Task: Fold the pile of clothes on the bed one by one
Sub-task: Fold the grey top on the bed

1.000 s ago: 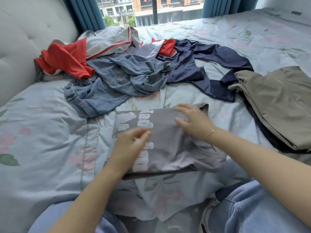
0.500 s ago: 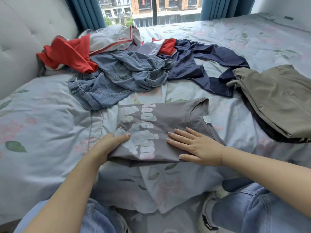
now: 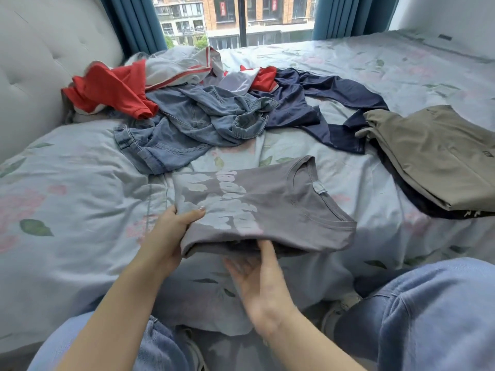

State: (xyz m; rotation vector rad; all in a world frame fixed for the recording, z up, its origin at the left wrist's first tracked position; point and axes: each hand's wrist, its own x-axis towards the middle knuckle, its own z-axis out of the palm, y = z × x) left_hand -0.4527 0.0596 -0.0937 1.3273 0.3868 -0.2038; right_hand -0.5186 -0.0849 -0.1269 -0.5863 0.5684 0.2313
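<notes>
bare bedsheet left of hands lies open; denim pile blocks beyond.

Shirt before pile, on bed

One head-worn camera (wide-angle) looks forward and down, close over the bed.
</notes>
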